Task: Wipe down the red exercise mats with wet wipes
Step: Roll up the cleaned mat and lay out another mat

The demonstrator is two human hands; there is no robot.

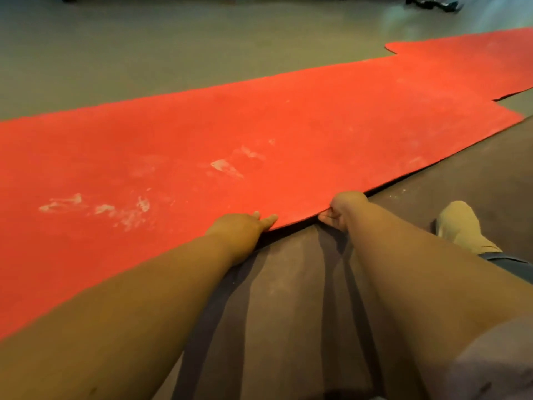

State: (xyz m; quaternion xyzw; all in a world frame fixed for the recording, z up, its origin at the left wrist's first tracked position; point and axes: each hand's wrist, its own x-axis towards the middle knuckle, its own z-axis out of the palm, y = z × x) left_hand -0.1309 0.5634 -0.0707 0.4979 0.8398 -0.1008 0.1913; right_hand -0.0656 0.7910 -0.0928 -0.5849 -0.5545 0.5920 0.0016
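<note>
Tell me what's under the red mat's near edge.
The right hand grips the edge of the red mat from beneath; brown floor and shadow show there. Farther in, all is hidden.

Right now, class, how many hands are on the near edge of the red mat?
2. The left hand rests straight fingers on the red mat at its near edge; the right hand grips that same edge just to the right.

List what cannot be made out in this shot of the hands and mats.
- Head view, right hand: grip on the red mat edge, fingertips hidden beneath it.
- Head view, left hand: palm side hidden by the hand itself.
- Head view, dark objects top right: blurred, cut by the top edge.
</note>
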